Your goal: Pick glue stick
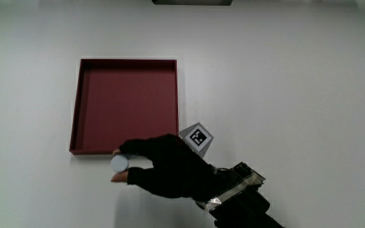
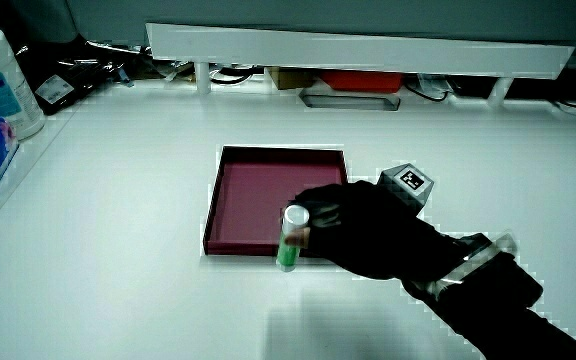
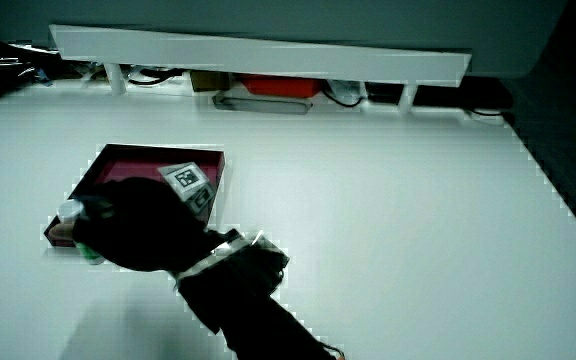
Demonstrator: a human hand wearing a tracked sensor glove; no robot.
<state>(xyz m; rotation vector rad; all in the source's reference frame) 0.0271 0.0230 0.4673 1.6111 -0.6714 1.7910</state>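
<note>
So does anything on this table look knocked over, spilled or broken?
Nothing stands out. The shallow dark-red square tray lies flat and empty, and the black-gloved hand grips the white-capped green glue stick upright at the tray's near edge.

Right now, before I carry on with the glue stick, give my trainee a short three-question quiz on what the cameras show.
1. True or false: the glue stick lies flat inside the red tray.
2. What is the hand doing? A) resting open on the table B) grasping the glue stick C) hovering over the partition
3. Fill in: the glue stick stands upright at the tray's edge ______ to the person.

Key: 1. False: it is upright, just outside the tray. 2. B: the fingers close around it. 3. Nearest.
</note>
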